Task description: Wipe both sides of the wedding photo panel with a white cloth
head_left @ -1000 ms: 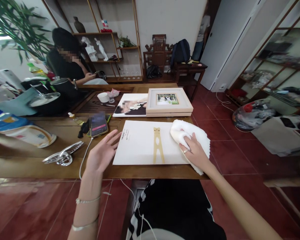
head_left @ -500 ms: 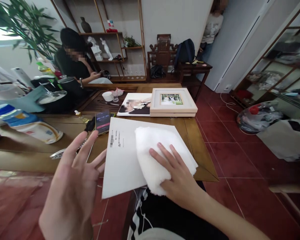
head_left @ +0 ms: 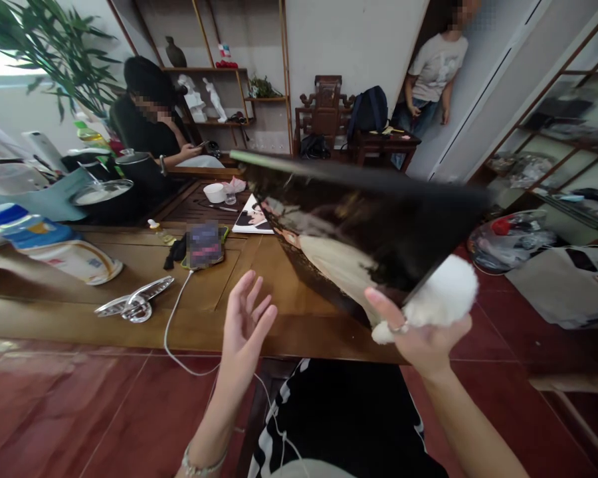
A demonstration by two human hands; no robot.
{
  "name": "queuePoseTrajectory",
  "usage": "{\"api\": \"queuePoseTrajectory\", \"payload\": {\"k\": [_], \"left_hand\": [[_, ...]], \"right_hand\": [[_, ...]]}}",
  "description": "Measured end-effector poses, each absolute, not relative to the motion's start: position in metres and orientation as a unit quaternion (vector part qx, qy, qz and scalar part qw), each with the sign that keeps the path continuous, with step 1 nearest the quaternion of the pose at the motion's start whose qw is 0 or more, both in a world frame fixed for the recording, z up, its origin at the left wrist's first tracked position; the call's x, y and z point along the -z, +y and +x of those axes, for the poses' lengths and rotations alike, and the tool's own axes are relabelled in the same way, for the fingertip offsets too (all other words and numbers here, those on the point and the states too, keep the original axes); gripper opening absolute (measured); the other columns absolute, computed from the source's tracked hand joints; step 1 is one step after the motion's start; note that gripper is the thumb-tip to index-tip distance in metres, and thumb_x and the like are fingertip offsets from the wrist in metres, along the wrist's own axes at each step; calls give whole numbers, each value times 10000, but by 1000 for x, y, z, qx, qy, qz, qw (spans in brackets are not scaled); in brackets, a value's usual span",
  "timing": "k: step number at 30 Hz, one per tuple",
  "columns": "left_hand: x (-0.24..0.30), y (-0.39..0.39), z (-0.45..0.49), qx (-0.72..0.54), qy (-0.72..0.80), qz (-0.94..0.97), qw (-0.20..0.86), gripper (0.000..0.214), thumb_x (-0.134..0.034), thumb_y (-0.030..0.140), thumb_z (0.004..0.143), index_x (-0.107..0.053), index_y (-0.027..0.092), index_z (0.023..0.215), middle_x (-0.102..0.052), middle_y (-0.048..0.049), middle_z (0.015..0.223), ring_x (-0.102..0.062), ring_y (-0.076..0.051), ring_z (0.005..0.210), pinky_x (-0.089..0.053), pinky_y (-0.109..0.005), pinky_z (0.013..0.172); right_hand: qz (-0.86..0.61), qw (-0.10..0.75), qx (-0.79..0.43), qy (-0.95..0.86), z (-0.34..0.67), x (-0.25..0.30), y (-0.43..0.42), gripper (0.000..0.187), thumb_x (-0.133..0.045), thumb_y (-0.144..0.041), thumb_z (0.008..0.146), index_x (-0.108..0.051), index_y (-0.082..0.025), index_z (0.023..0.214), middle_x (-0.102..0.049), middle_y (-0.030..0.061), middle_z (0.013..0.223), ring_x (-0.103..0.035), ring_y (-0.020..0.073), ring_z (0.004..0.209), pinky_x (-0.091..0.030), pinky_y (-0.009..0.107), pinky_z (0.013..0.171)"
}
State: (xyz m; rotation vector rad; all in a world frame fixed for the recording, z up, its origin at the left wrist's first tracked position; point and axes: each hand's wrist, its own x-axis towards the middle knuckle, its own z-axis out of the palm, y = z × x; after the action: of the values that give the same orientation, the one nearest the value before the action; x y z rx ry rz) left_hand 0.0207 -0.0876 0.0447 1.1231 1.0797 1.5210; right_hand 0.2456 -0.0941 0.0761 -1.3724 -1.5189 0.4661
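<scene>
A dark photo panel (head_left: pixel 349 232) is raised and tilted over the wooden table, its picture side with a pale gown toward me, partly blurred by motion. My right hand (head_left: pixel 431 338) grips its lower right edge, thumb on the picture side, together with a white fluffy cloth (head_left: pixel 446 292) bunched behind that edge. My left hand (head_left: pixel 246 322) holds nothing; its fingers are apart and curved, left of the panel and not touching it. Behind the panel's left end shows part of another photo print (head_left: pixel 252 216) lying on the table.
On the table (head_left: pixel 289 325) are a phone (head_left: pixel 206 244) with a white cable, a silver winged ornament (head_left: pixel 137 300), a blue-capped bottle (head_left: pixel 54 245), a white cup (head_left: pixel 214 192) and a dark pot (head_left: pixel 132 169). One person (head_left: pixel 152 126) sits beyond; another (head_left: pixel 436 73) stands at the doorway.
The panel, previously white back upward under the cloth, has been lifted and turned to show its picture. My right hand moved right, my left drew away. The framed photo is now hidden.
</scene>
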Motion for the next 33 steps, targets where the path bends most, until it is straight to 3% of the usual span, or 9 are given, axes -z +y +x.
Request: {"api": "queuePoseTrajectory", "payload": {"k": [3,6,10,13,15,20,27,30,33], "left_hand": [[-25,-82,13,-597,481,455,452,656,-734,292,764,-435,337,1345,-322,-46,1531,-296,-274,1414,-365,-382,1093],[-16,-83,-2,-584,492,445,468,661,-768,288,730,-478,286,1324,-488,-80,1416,-486,-271,1284,-405,-368,1057],[-9,-99,-18,-551,448,393,584,414,-800,367,680,-676,191,1033,-704,-90,1052,-648,-281,1034,-536,-348,884],[-5,-119,-12,-547,375,323,675,589,-819,515,598,-654,233,1088,-718,-77,878,-697,-299,838,-598,-351,604],[-2,-128,0,-542,354,307,697,703,-870,462,530,-613,263,1153,-708,-84,981,-687,-319,878,-602,-349,524],[10,-125,26,-508,421,256,706,619,-809,371,659,-562,272,1217,-717,-59,964,-706,-277,799,-621,-376,571],[11,-128,-1,-518,449,254,682,520,-822,337,611,-651,255,1096,-712,-13,743,-715,-284,728,-608,-326,510],[8,-140,-24,-537,492,240,642,437,-811,289,613,-685,259,1030,-727,-5,743,-697,-236,598,-602,-318,518],[8,-150,-47,-540,517,223,626,455,-816,257,564,-708,262,1006,-716,2,657,-668,-230,506,-606,-352,532]], "right_hand": [[-537,643,-194,-511,241,-87,-82,444,-685,-325,786,-588,-164,1188,-689,85,1083,-587,320,1144,-479,493,990],[-497,703,-292,-417,239,-89,-67,467,-732,-269,720,-599,-181,1160,-701,60,1079,-639,302,1066,-532,450,926],[-519,642,-474,-305,244,-77,-52,365,-695,-262,707,-627,-199,1060,-729,59,1017,-690,297,948,-576,443,850],[-536,563,-580,-245,247,-66,-48,270,-646,-297,736,-642,-213,993,-745,65,919,-700,300,919,-584,452,829],[-537,541,-607,-227,247,-58,-46,229,-631,-310,746,-646,-222,957,-749,59,888,-702,293,920,-579,446,842],[-551,529,-605,-224,247,-40,-42,226,-671,-278,727,-639,-223,944,-753,52,890,-703,283,931,-578,431,850],[-539,487,-642,-246,281,-34,-36,263,-615,-399,794,-655,-181,935,-747,93,827,-715,290,825,-585,428,787],[-569,485,-560,-356,305,-26,-31,352,-478,-504,843,-655,-201,851,-736,83,787,-704,286,780,-575,430,741],[-615,437,-450,-477,329,-20,-27,368,-520,-539,818,-658,-199,821,-718,64,784,-676,274,774,-543,408,723]]}}
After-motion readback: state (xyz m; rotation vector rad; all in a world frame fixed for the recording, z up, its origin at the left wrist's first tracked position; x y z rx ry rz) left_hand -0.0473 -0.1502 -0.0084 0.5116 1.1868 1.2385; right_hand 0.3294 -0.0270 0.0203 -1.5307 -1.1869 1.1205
